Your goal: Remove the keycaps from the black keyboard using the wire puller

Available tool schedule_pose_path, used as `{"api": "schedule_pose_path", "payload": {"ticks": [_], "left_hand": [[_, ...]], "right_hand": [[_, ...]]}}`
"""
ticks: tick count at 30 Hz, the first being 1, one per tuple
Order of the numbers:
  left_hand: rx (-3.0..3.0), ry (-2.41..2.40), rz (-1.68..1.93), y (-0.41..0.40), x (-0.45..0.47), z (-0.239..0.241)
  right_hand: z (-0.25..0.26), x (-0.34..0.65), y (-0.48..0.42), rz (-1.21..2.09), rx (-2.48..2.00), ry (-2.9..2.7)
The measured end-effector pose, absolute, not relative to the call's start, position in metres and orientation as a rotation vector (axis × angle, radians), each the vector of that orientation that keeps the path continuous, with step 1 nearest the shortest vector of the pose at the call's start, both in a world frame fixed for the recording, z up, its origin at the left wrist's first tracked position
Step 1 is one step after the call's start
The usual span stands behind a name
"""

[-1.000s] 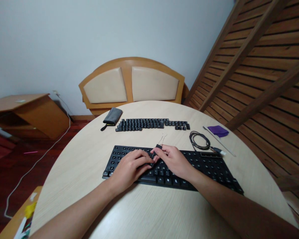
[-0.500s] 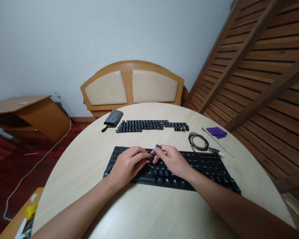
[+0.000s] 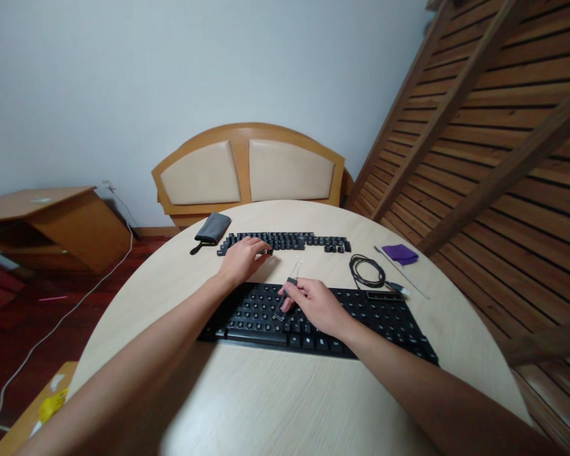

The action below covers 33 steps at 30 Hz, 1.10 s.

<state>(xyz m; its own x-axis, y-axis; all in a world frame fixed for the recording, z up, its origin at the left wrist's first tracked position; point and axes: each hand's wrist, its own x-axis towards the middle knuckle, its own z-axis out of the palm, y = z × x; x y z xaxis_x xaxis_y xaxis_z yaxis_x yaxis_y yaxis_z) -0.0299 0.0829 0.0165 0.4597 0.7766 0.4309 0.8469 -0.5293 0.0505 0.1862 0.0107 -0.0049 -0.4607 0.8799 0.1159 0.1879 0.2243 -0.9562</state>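
A black keyboard (image 3: 261, 334) with many of its keycaps off lies across the table. Over its middle, my right hand (image 3: 316, 305) is closed around a keycap puller (image 3: 291, 281), which has a dark handle and thin wire loops at both ends. My left hand (image 3: 243, 258) is beyond the keyboard, at the front edge of the rows of loose keycaps (image 3: 289, 242). Its fingers pinch a small black keycap (image 3: 268, 251) close to the tabletop. The hand hides part of the left rows.
A grey pouch (image 3: 213, 228) lies at the far left of the round table (image 3: 247, 399). To the right are a coiled black USB cable (image 3: 368, 283), a thin metal rod (image 3: 401, 272) and a purple cloth (image 3: 399, 254). A slatted wooden screen (image 3: 494, 164) leans at the right.
My left hand has moved from the keyboard, away from me, to the loose keycap rows, carrying a keycap. My right hand stays over the keyboard with the keycap puller. The view has shifted slightly.
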Motion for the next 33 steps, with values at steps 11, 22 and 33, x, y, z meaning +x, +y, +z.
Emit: {"api": "schedule_pose_path", "payload": {"ticks": [11, 22, 33], "left_hand": [[-2.503, -1.484, -0.479, 0.116, -0.031, -0.001], [-2.464, -1.548, -0.494, 0.119, -0.031, -0.008], [-2.434, -1.572, -0.496, 0.118, -0.031, -0.009]], "right_hand": [[-0.003, 0.187, 0.009, 1.278, -1.0, -1.814], [-0.003, 0.187, 0.009, 1.28, -0.989, -1.814], [-0.003, 0.187, 0.009, 1.266, -0.991, -1.826]]}}
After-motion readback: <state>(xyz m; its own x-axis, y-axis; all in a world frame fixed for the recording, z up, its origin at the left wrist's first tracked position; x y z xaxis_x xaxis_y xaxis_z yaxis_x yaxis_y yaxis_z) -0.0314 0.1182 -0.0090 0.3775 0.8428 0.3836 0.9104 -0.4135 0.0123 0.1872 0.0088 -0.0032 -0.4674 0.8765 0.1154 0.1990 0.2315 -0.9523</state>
